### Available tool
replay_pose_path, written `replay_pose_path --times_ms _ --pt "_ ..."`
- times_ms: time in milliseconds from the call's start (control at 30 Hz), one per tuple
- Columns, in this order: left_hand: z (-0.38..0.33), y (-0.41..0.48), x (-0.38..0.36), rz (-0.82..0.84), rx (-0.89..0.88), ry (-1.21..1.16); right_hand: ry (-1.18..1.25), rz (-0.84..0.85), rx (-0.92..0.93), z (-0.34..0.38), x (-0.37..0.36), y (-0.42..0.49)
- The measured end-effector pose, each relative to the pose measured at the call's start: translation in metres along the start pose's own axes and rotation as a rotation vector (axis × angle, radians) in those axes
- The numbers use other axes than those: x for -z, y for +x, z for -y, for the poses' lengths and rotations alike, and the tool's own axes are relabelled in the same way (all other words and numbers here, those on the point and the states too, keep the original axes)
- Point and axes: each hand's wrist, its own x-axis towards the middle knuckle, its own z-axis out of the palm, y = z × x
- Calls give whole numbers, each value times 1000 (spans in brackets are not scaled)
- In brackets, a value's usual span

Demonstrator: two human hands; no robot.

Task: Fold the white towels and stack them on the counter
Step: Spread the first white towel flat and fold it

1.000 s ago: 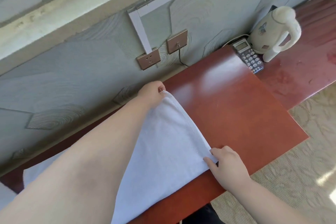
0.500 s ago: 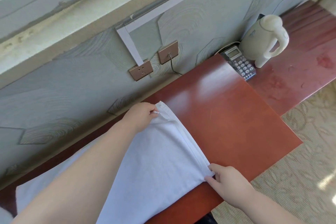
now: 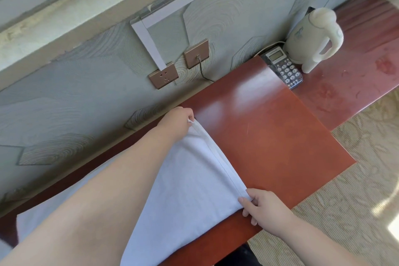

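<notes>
A white towel [image 3: 190,183] lies spread on the red-brown counter [image 3: 269,136], stretching from the middle to the left edge of view. My left hand [image 3: 177,122] pinches its far right corner close to the wall. My right hand [image 3: 262,205] pinches the near right corner by the counter's front edge. The hemmed right edge runs taut between the two hands. My left forearm covers much of the towel's left part.
A cream electric kettle [image 3: 315,39] and a dark desk phone [image 3: 282,67] stand at the back right. Two bronze wall sockets [image 3: 164,75] sit above the counter, one with a cable plugged in. Patterned carpet [image 3: 356,179] lies beyond the counter's front edge.
Both hands have kept their pinch on the towel's right corners. The towel's right edge has shifted a little leftward on the counter, and my view has shifted.
</notes>
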Motion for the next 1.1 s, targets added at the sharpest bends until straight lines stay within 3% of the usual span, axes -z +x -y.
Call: replay_pose_path --times_ms 500,800,1000,1100 --pt "-8 8 32 328 58 8 59 -57 44 0 -3 -2" --pt "-8 0 33 259 61 12 89 -38 34 4 1 -10" --pt "-9 6 33 -99 -12 238 97 -40 36 3 0 -12" --pt "-7 3 9 -135 -89 368 107 -67 20 1 -4 -13"
